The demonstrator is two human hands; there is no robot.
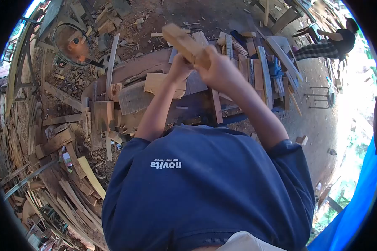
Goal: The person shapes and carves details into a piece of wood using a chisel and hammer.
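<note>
Both of my hands are raised in front of me around a thick wooden block (182, 41), which slants up and to the left. My right hand (213, 69) is closed over the block's near end, with the fingers partly hidden. My left hand (181, 67) grips it from beneath and to the left, and the block covers most of those fingers. Below my hands is a cluttered wooden bench (142, 62). Lying on it are a pale board piece (155, 83) and a grey weathered plank (132, 100).
Stacked boards and offcuts (259, 75) lie on the bench to the right. A round fan (73, 44) stands at the left. Long timber scraps (71, 201) pile up at lower left. Another person (339, 44) is at the far right, near a metal frame (320, 98).
</note>
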